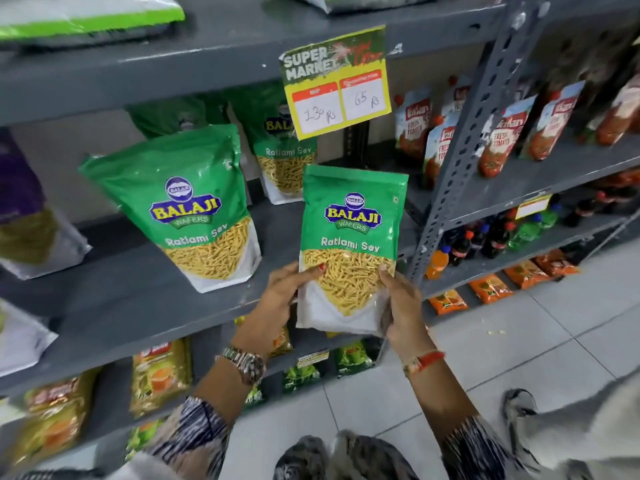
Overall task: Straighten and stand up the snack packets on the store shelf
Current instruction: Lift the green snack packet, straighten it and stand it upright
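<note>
Fingers of both the left hand [277, 296] and right hand [403, 306] clasp an upright green packet [349, 237] by its lower edges.

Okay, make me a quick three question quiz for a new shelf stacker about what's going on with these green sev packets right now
1. True or false: both hands grip the held Ratlami Sev packet near its bottom corners.
2. Which discounted price is handwritten on the yellow price card? A) 130 rs B) 65 rs C) 30 rs
3. Fill in: the packet on the shelf to the left of the held one leans toward the ____.

Key
1. True: the left hand and right hand each clasp a lower corner.
2. B
3. Left
</note>
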{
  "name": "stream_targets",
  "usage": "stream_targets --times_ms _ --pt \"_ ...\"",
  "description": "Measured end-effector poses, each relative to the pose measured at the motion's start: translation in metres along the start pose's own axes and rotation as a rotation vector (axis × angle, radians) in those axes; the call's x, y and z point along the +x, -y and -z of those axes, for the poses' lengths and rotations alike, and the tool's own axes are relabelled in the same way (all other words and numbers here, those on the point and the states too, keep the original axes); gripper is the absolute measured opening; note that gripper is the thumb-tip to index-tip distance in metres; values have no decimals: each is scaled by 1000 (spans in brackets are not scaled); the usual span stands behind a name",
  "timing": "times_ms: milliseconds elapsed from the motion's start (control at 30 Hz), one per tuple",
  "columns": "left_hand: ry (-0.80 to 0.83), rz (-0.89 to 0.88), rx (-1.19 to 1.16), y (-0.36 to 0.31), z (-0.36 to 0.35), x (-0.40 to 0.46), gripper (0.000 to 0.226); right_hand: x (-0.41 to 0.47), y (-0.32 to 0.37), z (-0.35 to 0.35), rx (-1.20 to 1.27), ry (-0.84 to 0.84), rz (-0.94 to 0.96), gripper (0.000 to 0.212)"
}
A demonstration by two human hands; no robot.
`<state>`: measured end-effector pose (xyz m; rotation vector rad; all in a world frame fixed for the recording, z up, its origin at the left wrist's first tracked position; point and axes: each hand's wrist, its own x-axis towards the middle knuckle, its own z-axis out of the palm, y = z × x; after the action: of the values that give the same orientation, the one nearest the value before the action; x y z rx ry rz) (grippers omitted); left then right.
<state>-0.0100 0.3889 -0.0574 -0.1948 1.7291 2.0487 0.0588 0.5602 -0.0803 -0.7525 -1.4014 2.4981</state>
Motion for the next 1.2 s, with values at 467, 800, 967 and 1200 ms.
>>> stream_targets --times_ms 467,800,967,1200 --pt "116 -231 -62 18 62 -116 52 -119 -10 -8 -171 234 246 18" --pt "41 -294 -14 13 78 -127 38 -125 -17 -23 -178 270 338 26" --pt "-26 -326 76 19 61 -106 28 -89 -23 -17 -197 196 335 19" --pt "-41 -410 113 -5 26 -48 38 -9 -2 -24 -211 184 386 22"
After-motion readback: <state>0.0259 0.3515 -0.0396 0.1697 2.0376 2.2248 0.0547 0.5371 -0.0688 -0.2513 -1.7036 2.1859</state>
